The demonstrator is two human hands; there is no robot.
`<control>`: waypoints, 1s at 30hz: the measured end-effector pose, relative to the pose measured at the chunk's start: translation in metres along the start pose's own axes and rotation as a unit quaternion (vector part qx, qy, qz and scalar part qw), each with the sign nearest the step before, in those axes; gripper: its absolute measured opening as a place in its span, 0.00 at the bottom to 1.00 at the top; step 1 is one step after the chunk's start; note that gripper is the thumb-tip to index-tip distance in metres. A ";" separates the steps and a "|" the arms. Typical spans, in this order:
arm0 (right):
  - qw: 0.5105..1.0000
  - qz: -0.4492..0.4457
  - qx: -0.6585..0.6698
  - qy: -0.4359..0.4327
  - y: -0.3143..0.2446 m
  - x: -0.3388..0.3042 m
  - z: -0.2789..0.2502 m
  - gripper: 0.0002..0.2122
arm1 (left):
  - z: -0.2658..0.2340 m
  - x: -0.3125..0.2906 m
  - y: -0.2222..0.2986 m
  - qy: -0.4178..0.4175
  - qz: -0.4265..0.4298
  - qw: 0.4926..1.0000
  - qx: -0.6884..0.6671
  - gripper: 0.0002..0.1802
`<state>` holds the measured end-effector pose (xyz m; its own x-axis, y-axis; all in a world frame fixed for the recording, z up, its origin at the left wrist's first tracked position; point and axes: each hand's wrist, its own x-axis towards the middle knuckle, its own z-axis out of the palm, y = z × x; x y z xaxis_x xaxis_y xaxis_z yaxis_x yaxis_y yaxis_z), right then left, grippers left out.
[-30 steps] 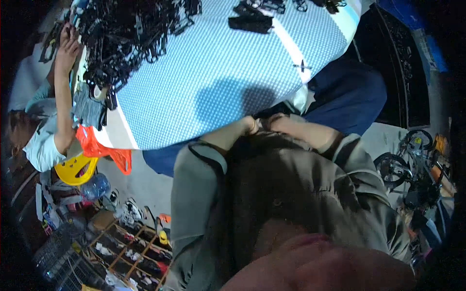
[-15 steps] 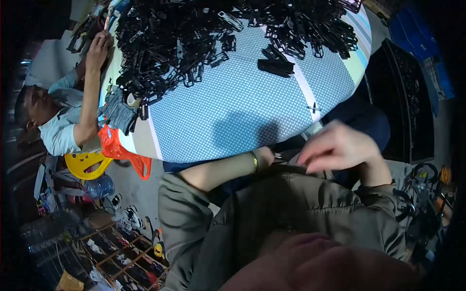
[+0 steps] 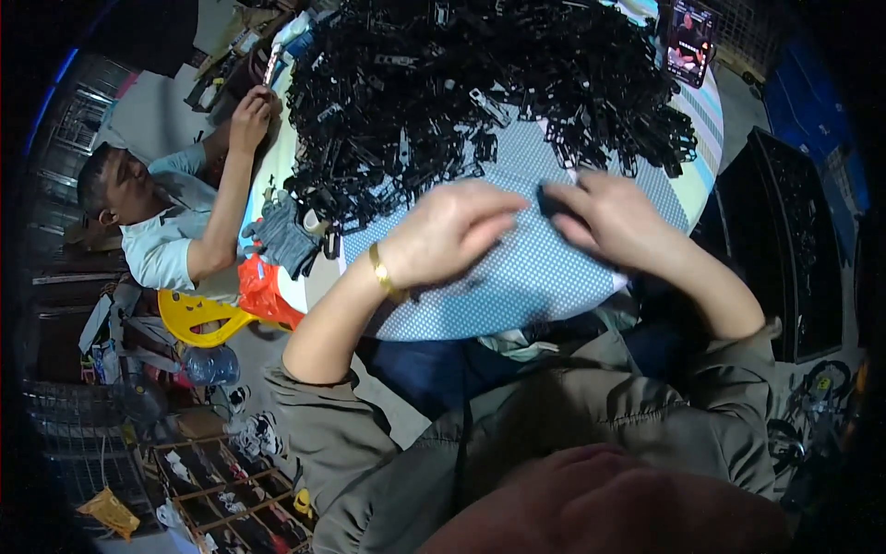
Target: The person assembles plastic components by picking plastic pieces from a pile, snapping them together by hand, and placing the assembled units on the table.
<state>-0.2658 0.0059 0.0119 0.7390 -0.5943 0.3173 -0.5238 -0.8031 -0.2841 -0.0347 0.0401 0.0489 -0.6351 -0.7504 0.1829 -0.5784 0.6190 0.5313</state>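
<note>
Both my hands are over the patterned cloth (image 3: 517, 300) on the rounded table, in front of a big heap of black plastic clip-like parts (image 3: 388, 111). My left hand (image 3: 448, 231), with a gold-coloured band on its wrist, reaches in from the left. Its fingers and thumb are apart, and nothing shows between them. Facing it, my right hand (image 3: 614, 217) has its thumb and fingers around a small black piece (image 3: 549, 205), partly covered by the hand. Blur hides the exact shape of that piece.
At the left, a person (image 3: 175, 212) holds a phone-like object (image 3: 271, 65). Grey cloth (image 3: 281, 231), a tape roll (image 3: 315, 222) and a red plastic bag (image 3: 268, 291) lie by the table's left edge. A lit phone (image 3: 689, 42) stands behind right; a large black case (image 3: 780, 240) stands right.
Both hands have risen from my lap at the table's near edge to above the cloth. My right hand has come to the black piece lying there. The view has shifted, bringing the lit phone in.
</note>
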 end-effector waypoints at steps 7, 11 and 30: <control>0.954 -0.080 0.021 -0.289 -0.042 -0.088 -0.001 0.17 | 0.011 0.068 -0.070 0.058 0.145 0.919 0.362 0.16; 0.951 -0.075 -0.043 -0.298 -0.027 -0.104 0.041 0.18 | 0.008 0.112 -0.110 0.048 0.089 0.909 0.405 0.21; 0.963 0.116 0.010 0.244 0.263 0.274 -0.053 0.27 | -0.095 0.086 -0.176 0.073 -0.038 0.840 0.536 0.23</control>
<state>-0.2237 -0.3708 0.0723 0.3132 -0.7117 0.6288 -0.6396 -0.6475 -0.4143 0.0609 -0.1552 0.0498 -0.5505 -0.7694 0.3242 -0.7932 0.3608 -0.4906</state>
